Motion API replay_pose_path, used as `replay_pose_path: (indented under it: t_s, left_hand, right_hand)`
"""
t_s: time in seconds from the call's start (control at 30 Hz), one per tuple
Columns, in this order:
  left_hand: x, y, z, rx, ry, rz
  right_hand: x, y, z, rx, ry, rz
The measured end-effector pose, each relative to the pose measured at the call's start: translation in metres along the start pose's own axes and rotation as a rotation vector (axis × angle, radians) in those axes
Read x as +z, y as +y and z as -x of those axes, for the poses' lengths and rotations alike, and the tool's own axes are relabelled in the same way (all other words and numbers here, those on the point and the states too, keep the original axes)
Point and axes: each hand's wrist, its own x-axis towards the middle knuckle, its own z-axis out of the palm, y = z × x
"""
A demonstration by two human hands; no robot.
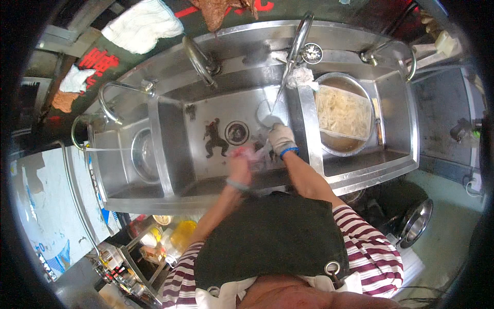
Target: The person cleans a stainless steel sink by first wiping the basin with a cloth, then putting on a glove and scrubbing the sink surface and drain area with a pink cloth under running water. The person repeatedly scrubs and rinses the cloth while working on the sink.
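Note:
In the head view my left hand (pixel 240 166) is blurred over the middle basin of a steel sink (pixel 200 104). Its fingers are around something pinkish and translucent (pixel 252 153), perhaps a plastic bag; the blur hides what exactly. Beside it on the right, my right hand (pixel 281 138) wears a whitish knit glove with a blue cuff and is closed round the near edge of a round, pale flat thing (pixel 272 112). A thin stream of water from the centre faucet (pixel 299 38) falls onto that thing. The round drain (pixel 236 133) lies to the left.
In the right basin, a round metal bowl (pixel 341 150) holds a clear plastic container (pixel 343 112) of pale strips in liquid. A wet white cloth (pixel 301 78) hangs on the divider. Another bowl (pixel 144 154) stands in the left basin. Several curved faucets line the back edge.

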Motion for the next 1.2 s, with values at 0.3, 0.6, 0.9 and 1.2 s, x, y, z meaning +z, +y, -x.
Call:
replay_pose_path:
  t_s: [0.3,0.6,0.9,1.2]
  left_hand:
    - [-0.255,0.293,-0.012,0.703,0.373,-1.013]
    - [-0.297,0.230,-0.170,0.503,0.306,-1.268]
    - [-0.125,-0.087,-0.231,0.372,-0.195,-2.011]
    - [-0.085,-0.148,-0.135,0.147,-0.947,-1.410]
  right_hand:
    - [0.031,0.056,0.028,-0.375,-0.154,0.432]
    - [-0.047,0.015,0.086,-0.583,-0.202,0.390]
    - [-0.060,0.015,0.061,-0.519,-0.161,0.259]
    - [-0.063,-0.011,0.049,-0.452,-0.302,0.194]
